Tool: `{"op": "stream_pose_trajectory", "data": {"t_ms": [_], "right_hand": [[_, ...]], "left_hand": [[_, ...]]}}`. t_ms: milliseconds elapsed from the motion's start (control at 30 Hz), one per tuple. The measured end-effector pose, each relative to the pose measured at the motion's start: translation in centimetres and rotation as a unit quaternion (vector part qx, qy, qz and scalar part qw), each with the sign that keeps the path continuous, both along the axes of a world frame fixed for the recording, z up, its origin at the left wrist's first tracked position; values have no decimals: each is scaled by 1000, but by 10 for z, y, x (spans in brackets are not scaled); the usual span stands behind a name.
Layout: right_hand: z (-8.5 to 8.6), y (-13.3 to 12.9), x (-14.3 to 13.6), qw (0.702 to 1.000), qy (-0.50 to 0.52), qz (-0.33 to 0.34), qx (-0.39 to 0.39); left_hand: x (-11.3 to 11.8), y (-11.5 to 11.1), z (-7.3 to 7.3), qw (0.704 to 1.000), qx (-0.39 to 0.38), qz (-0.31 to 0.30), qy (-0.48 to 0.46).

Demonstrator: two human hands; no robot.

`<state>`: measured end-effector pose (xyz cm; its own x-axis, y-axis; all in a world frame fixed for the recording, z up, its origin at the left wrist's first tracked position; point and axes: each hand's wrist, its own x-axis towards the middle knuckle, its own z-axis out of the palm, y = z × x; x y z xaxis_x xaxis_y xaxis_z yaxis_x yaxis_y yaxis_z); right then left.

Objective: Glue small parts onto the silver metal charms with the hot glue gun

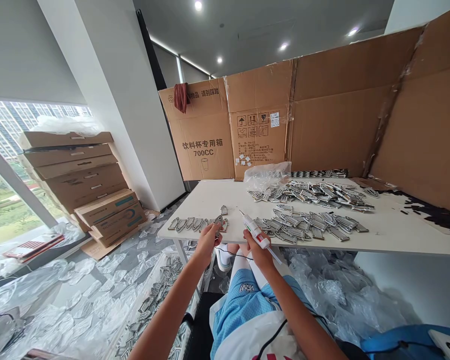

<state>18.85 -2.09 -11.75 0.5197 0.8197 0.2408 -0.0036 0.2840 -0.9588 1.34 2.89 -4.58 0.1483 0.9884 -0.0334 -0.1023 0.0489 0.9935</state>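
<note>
My right hand is closed around a white glue gun with red and green marks. The gun's nozzle points up and left over the table, and a pale stick comes out of its rear. At the table's front edge my left hand pinches a small metal buckle-like piece, partly hidden by the fingers. Beside that hand, a row of similar metal pieces lies on the white tabletop, with a single piece just behind. Right of the gun is a pile of flat metal pieces.
A larger heap of metal pieces lies farther back beside a clear plastic bag. Black strips lie at the right. Cardboard panels wall the table. A crate of metal pieces stands below left; plastic wrappers cover the floor.
</note>
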Motion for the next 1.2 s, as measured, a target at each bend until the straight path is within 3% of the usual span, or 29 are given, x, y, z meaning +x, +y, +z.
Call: {"op": "stream_pose_trajectory", "data": {"t_ms": [300, 867, 1200], "right_hand": [[3, -2, -1, 1000, 18, 9, 8], [9, -6, -4, 1000, 15, -5, 2], [11, -7, -3, 1000, 0, -7, 4]], "left_hand": [[3, 0, -2, 1000, -11, 24, -13], [5, 7, -11, 997, 55, -16, -49], [0, 10, -17, 996, 81, 30, 18]]}}
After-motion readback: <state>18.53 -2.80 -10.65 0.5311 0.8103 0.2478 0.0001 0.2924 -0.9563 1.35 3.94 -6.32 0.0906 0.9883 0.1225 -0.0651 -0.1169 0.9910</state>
